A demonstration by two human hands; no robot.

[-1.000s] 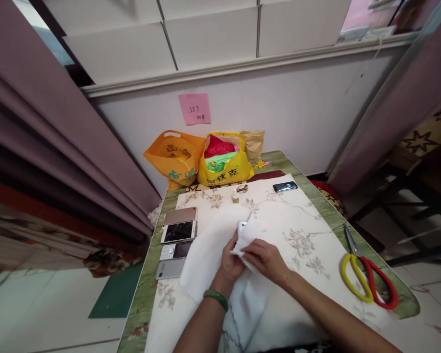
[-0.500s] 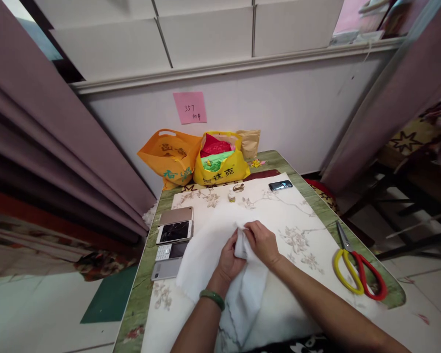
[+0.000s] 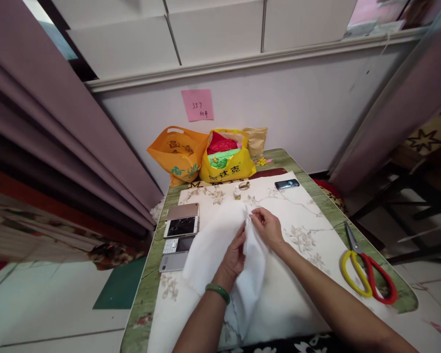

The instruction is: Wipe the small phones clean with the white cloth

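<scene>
A white cloth [image 3: 213, 247] is spread over the near middle of the table and bunched up between my hands. My left hand [image 3: 234, 255], with a green bangle on its wrist, grips a fold of the cloth from the left. From the other side my right hand [image 3: 267, 228] pinches the top edge of that same fold between thumb and fingers. Whether anything small, such as a needle, is in the pinch cannot be made out. A small bottle [image 3: 237, 192] stands just beyond the cloth.
Left of the cloth lie several phones [image 3: 181, 226]; another phone [image 3: 287, 184] is at the back right. Scissors [image 3: 360, 264] with yellow and red handles rest at the right edge. An orange bag [image 3: 180, 152] and a yellow bag [image 3: 228, 171] stand along the back by the wall.
My hands have lifted the cloth fold slightly, and it now stands straighter between them. My left fingers have straightened along it. The whole view has shifted slightly.
</scene>
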